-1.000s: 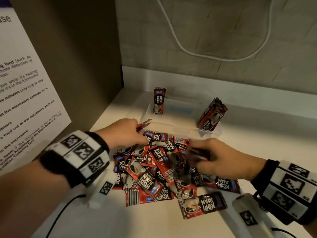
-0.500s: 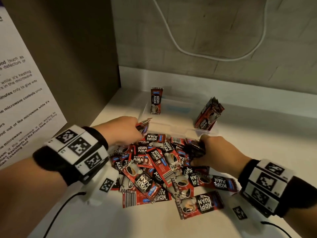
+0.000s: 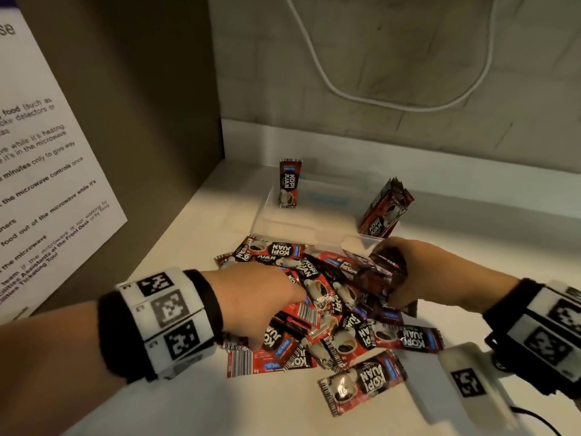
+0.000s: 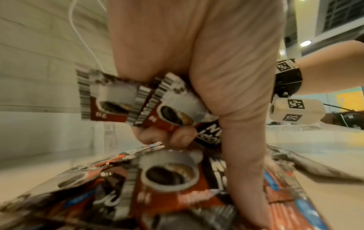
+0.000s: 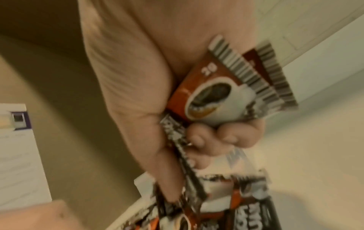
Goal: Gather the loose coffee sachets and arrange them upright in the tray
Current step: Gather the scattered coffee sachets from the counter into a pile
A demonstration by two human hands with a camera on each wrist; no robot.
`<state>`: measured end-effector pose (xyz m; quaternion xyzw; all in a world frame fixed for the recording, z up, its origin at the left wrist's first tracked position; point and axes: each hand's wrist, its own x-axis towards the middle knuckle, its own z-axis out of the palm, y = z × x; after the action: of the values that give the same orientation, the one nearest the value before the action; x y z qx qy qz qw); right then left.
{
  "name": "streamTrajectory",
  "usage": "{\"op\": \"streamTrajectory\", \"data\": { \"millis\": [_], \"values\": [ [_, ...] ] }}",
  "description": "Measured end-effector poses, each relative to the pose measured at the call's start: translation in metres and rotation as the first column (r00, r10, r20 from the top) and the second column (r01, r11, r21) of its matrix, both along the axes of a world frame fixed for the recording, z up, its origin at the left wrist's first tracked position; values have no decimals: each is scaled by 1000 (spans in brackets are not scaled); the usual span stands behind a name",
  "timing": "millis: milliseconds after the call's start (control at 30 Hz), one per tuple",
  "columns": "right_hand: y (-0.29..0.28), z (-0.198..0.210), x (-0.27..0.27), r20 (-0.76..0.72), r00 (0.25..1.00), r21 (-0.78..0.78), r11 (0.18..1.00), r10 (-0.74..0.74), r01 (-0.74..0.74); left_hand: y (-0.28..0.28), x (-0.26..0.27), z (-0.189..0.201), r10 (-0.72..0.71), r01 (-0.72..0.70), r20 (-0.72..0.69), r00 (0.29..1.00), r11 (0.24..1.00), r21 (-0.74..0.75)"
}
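Note:
Red-and-black coffee sachets (image 3: 333,313) lie in a loose pile on the white counter. My left hand (image 3: 267,297) reaches down into the pile's left half. Its curled fingers grip a few sachets (image 4: 169,109) against the palm. My right hand (image 3: 405,272) is at the pile's far right and grips a small bundle of sachets (image 5: 216,99) just in front of the clear tray (image 3: 317,215). In the tray one sachet (image 3: 290,184) stands upright at the left end. A bunch of sachets (image 3: 385,209) leans at its right end.
A brown side panel with a paper notice (image 3: 47,184) closes off the left. The grey back wall carries a hanging white cable (image 3: 345,92). Bare counter (image 3: 188,404) lies in front of the pile.
My left hand has come from the pile's far-left edge down onto its middle, still holding sachets. My right hand has shifted slightly toward the tray's front edge with its bundle.

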<state>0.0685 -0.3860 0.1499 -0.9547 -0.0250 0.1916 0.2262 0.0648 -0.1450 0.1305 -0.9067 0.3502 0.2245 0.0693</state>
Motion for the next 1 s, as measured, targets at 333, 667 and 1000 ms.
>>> {"op": "streamTrajectory", "data": {
  "millis": [333,667,1000],
  "values": [
    [-10,34,-18,40,997,452,891,-60,36,11,29,44,156,-319,-450,879,894,-314],
    [22,23,35,122,800,926,358,-587,121,-45,81,47,317,-648,-596,738,85,-757],
    [9,-19,67,295,737,556,736,-608,385,-100,128,13,319,-667,-604,731,142,-732]
  ]
}}
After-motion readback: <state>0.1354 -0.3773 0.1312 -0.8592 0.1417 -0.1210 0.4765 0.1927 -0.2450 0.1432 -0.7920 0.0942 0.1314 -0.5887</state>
